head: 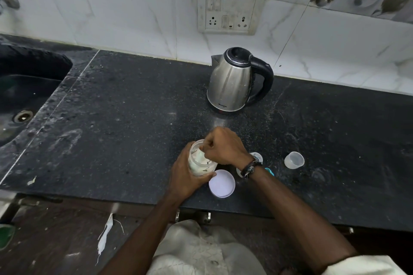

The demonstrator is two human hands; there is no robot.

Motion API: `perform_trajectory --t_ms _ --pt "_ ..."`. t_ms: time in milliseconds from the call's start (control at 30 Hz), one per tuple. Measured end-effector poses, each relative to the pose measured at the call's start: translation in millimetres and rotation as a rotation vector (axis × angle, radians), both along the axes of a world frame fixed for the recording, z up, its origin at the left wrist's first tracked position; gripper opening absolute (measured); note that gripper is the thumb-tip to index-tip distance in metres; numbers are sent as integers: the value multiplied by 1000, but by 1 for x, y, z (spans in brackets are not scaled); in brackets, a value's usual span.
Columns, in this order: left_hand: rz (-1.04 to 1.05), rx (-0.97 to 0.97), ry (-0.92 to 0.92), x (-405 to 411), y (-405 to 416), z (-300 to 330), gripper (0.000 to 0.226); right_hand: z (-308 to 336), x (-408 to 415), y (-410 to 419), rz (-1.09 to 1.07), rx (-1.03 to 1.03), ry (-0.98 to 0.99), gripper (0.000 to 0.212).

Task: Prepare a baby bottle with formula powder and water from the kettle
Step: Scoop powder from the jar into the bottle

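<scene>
Kitchen corner: black speckled stone counter point(134, 107), dusty and streaked with white; marbled white wall tile behind; grimy socket plate point(230, 10) above; dark sink point(26, 87) at far left, tap just visible at the frame edge.

Formula jar point(197, 159): clear, open-mouthed, pale powder inside; upright or slightly tilted, near the front counter edge. Gripped around its side by left hand point(185, 176), fingers wrapped and closed on the glass.

Right hand point(223, 146): clenched into a fist directly over the jar mouth, fingertips pinched and reaching down into it. Presumably closed on a scoop or spoon handle; the tool itself mostly hidden, a thin sliver showing inside the jar, so the exact grasp cannot be told. Dark band on the wrist.

Jar lid point(221, 183): pale lilac, round, lying flat just right of the jar, touching or nearly touching the left thumb.

Baby bottle point(257, 158): mostly hidden behind the right wrist, just right of the jar; only a clear rim and a bit of teal visible. Long axis cannot be told.

Clear cap point(294, 159): on its side, further right, apart from the rest.

Kettle point(237, 80): steel, black handle turned right, lid shut, standing well behind the hands near the wall.

Judgement: scooping powder; next carry runs a short way rightward from jar to bottle, right hand nearer.
</scene>
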State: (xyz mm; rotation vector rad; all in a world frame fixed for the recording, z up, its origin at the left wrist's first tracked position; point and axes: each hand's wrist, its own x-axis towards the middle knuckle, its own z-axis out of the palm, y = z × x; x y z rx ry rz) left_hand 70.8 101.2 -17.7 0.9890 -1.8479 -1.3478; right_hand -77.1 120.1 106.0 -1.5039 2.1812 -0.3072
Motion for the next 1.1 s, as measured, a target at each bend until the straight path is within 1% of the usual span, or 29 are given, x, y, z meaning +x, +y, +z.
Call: perform_trajectory --t_ms 100,200,300,433,467,533,600,700,833,900,933,1000,1100 --pt "5 -10 -10 -1 1 2 97 -1 -6 2 -27 -32 -74 15" --pt "2 -18 -24 -1 0 0 98 0 -14 4 -38 -36 -141 16" --pt "9 -28 -39 -1 0 1 99 -1 -21 8 -55 -33 -187 23" --pt "4 -55 -31 -1 2 7 94 0 -26 14 -84 -69 -275 33" --pt "3 -57 -32 -2 2 7 95 1 -25 15 -85 -79 -293 32" --pt "0 -43 -29 -2 2 5 96 4 -24 15 -66 -86 -297 22" --pt "1 -39 -37 -1 1 5 98 8 -21 13 -14 -79 -240 14" --pt "8 -35 -14 -2 2 6 96 9 -11 8 71 -76 -57 17" --pt "19 11 -7 -1 6 11 93 9 7 5 159 -97 229 13" --pt "18 54 -25 -1 8 15 94 10 14 4 228 -82 349 20" --pt "5 70 -36 -2 8 14 98 11 18 4 247 -73 389 21" --pt "-52 78 -81 -4 7 12 108 11 24 2 264 -54 434 17" --pt "-92 98 -101 -5 7 12 111 11 30 1 293 -16 448 10"
